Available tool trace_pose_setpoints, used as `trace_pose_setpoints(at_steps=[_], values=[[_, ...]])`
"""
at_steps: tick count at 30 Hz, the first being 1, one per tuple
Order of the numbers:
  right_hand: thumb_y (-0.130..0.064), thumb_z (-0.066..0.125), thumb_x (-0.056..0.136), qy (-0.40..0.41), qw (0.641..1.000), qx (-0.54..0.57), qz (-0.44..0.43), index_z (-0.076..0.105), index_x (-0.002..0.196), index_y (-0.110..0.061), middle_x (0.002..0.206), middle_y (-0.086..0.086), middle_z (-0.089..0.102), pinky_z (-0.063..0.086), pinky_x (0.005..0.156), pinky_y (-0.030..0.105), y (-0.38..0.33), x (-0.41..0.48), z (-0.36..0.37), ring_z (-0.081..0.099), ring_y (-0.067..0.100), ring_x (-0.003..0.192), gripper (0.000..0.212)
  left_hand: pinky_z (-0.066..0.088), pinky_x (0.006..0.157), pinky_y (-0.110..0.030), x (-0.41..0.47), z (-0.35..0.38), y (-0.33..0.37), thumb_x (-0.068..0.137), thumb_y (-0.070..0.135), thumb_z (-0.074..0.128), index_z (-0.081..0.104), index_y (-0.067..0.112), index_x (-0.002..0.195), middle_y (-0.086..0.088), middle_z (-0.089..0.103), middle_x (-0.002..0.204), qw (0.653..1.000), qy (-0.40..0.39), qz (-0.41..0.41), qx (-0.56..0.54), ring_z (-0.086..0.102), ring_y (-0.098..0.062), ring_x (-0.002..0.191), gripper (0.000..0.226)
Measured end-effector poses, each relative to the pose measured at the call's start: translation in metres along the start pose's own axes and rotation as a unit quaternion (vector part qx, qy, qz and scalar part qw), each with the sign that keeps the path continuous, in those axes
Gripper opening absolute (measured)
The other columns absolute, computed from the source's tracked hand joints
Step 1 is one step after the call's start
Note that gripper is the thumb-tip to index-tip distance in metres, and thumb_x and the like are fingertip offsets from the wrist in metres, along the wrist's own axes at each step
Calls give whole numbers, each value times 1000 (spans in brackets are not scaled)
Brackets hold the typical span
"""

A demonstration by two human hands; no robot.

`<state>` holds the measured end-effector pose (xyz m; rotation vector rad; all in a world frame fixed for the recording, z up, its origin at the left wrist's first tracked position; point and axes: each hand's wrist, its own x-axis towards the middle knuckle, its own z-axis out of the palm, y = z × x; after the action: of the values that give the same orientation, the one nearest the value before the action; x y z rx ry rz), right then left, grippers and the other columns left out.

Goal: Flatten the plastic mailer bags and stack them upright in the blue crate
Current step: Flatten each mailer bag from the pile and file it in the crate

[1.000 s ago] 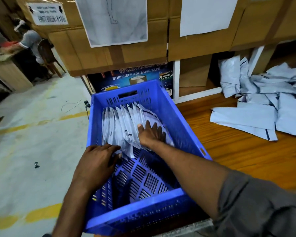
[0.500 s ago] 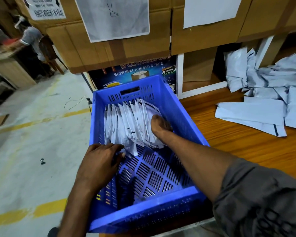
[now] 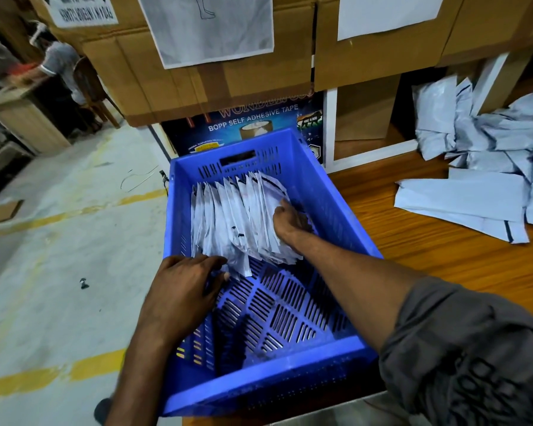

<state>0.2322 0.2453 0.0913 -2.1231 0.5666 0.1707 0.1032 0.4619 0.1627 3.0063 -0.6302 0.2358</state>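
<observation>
The right hand (image 3: 290, 221) had slid off the front of the row and down along its right side. The mailer bags (image 3: 228, 219) stood up straighter than before.

On the left, the left hand (image 3: 182, 290) was low in the blue crate (image 3: 259, 373). Its fingers were loosely bent, and the tips touched the near bottom corner of the row without wrapping round it. In the middle, the bags stood on edge in the far half of the crate, fanned and leaning. The right hand's fingers were tucked down between the bags and the crate wall, so I could not tell if they gripped anything.

Further right, loose bags (image 3: 474, 195) lay in a messy pile on the bench (image 3: 428, 256).

The bags looked thin, light, floppy and slippery. One alone would likely flop over. It seemed best to squeeze the whole row from both ends, low down.
</observation>
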Motion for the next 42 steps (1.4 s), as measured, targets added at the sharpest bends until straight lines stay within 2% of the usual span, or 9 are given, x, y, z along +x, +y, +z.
trace_pose_setpoints(at_steps=[5,9,12,16,21,25,34,38,42], values=[[-21,43,100,74,989,-67,-109,38,151,-19,157,9,34,27,115,49,-12,-18,-5,32,34,142,51,43,96,-38,1,-5,2,101,42,61,69,30,125,10,75,112,1000,-3,-3,-6,70,-19,100,28],[-16,54,90,49,977,-148,-145,56,130,-15,137,10,50,46,100,45,-35,-41,-43,49,35,125,39,50,89,-35,1,-11,5,100,37,63,71,25,123,7,76,114,998,6,-21,-58,71,-19,103,27],[-16,55,89,4,952,-207,-224,66,115,-19,121,6,67,53,84,38,-32,-59,-83,63,32,105,29,53,87,-34,-7,-20,13,101,42,61,69,28,126,8,74,117,990,15,-56,-129,70,-14,105,29],[-13,58,86,77,882,-243,-397,71,115,-24,118,1,69,48,89,40,14,-82,-126,60,28,112,33,55,80,-33,-19,-25,56,101,50,58,69,34,121,14,74,108,983,28,-79,-162,69,-8,92,28],[-34,53,95,113,873,-129,-457,70,115,-19,112,0,70,48,88,39,74,-92,-163,60,23,105,30,52,74,-33,-19,-16,139,100,54,56,68,37,119,15,73,110,988,75,-85,-101,70,-13,92,29],[-33,56,97,112,846,-132,-504,69,117,-21,114,-2,69,51,86,40,123,-91,-197,61,21,105,27,46,71,-29,-11,-14,201,99,52,61,71,35,114,19,74,107,960,164,-150,-168,67,-6,89,25],[-29,65,96,56,888,-142,-433,69,122,-25,121,-6,69,46,91,27,249,-42,-314,59,13,112,26,51,73,-31,28,25,392,100,32,64,74,24,103,12,73,100,936,286,-58,-197,66,-11,88,14],[-28,64,95,70,905,-184,-378,66,127,-21,128,2,66,44,100,39,285,12,-352,55,25,121,32,49,74,-29,60,88,434,102,40,60,70,32,109,18,70,112,942,163,-103,-274,63,-6,92,14],[-51,49,101,63,897,-305,-314,39,153,-20,157,11,39,31,112,50,297,80,-364,34,33,143,61,37,104,-32,80,161,433,103,52,50,54,30,143,10,52,149,976,24,-99,-194,48,-15,135,46]])
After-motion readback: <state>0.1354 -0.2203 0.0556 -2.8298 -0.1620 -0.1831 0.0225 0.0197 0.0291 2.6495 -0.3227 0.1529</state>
